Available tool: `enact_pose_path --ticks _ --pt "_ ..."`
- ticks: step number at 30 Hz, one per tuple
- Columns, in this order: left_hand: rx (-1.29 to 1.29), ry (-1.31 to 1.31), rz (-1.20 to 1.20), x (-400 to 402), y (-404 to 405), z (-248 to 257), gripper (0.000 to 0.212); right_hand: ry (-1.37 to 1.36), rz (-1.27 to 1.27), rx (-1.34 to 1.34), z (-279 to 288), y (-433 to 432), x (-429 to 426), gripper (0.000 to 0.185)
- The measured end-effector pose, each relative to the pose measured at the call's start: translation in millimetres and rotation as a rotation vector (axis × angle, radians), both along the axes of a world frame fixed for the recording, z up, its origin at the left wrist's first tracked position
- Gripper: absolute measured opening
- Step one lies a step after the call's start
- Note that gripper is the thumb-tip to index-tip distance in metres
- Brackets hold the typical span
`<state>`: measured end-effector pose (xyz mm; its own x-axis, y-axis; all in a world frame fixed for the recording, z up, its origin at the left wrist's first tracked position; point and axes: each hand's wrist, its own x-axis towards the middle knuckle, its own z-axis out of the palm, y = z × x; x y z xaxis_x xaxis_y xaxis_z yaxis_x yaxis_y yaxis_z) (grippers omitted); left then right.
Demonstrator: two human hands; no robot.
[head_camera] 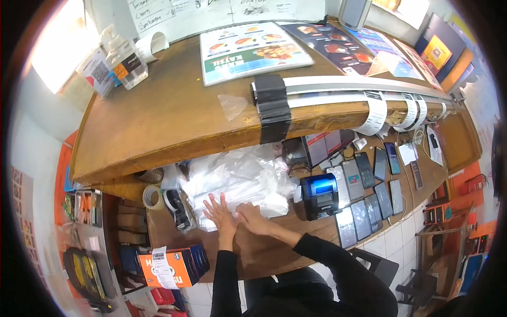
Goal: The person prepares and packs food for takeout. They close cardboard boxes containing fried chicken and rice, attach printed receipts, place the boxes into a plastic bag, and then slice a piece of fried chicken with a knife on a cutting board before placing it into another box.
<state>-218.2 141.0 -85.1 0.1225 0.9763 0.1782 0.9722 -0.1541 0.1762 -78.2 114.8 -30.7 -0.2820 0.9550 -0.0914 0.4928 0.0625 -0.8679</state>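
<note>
My left hand (222, 217) is raised above the brown desk with its palm down and fingers spread, in front of a pile of clear plastic bags (241, 182). Beside it, my right hand (254, 219) reaches in from the right, fingers bent, its tips at the thumb side of the left hand. Whether anything small sits between the right fingers is hidden. Left of the bags lie a tape dispenser (177, 208) and a roll of tape (152, 197). A black receipt printer (320, 197) stands to the right of both hands.
Several phones (353, 180) lie in rows right of the printer, near a tilted screen (326, 144). A raised wooden counter (166, 130) overhangs the desk, with receipts (376, 113) hanging off its edge. An orange box (168, 269) with a receipt stands at the near left.
</note>
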Motion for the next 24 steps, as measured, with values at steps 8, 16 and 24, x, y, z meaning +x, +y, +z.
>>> enact_pose_path --ticks 8,16,24 --pt "0.404 0.539 0.261 -26 18 -43 0.078 0.600 -0.372 -0.107 164 -84 25 0.035" --pt "0.052 0.123 0.013 -10 1 -1 0.121 0.780 -0.977 0.523 195 -153 191 0.033" --pt "-0.057 -0.070 -0.143 3 -40 33 0.114 -0.097 -0.663 0.136 55 -8 246 0.032"
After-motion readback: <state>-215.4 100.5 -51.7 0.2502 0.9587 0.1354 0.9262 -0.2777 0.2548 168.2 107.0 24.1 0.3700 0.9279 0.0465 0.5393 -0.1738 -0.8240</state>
